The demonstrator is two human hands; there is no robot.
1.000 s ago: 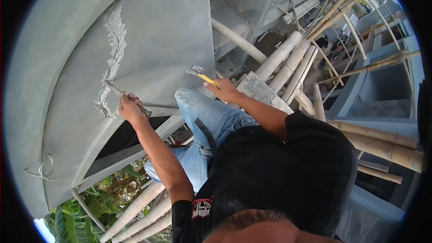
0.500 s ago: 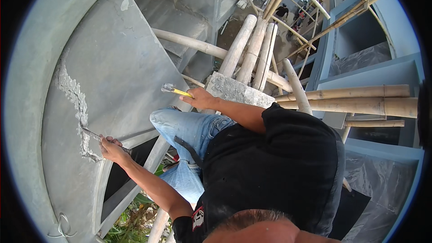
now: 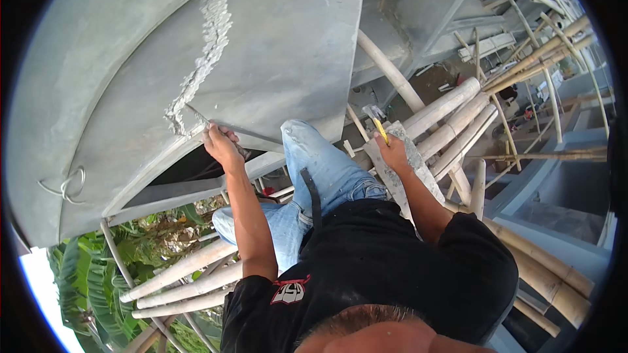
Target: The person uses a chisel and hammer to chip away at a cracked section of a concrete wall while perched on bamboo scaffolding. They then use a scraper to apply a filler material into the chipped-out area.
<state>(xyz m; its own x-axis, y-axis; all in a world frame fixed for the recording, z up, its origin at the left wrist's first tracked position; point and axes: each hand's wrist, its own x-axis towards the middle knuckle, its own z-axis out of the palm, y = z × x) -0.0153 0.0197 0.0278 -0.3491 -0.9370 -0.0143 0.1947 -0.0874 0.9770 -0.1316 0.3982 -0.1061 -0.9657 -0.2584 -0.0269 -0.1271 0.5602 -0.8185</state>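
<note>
My left hand (image 3: 222, 145) is closed around a thin metal chisel (image 3: 198, 115). The chisel's tip meets the grey plastered wall (image 3: 281, 46) at the edge of a rough, chipped groove (image 3: 208, 52), near the groove's lower end. To the right, my right hand (image 3: 392, 151) grips the yellow handle of a hammer (image 3: 381, 129). The hammer's head points up and away from me, well apart from the chisel. My fingers hide the end of the handle. Between the two hands is my bent knee in blue jeans (image 3: 311, 157).
A rough concrete-crusted board (image 3: 412, 167) lies beneath my right forearm. Thick bamboo poles (image 3: 451, 114) run to the upper right, with more poles (image 3: 190, 274) at lower left above green plants (image 3: 98, 274). A looped pale cable (image 3: 65, 186) sticks out of the wall.
The whole view has turned, so wall and hands appear farther right. My right hand with the hammer is somewhat farther from the chisel. Both hands keep their grips; the chisel stays at the groove.
</note>
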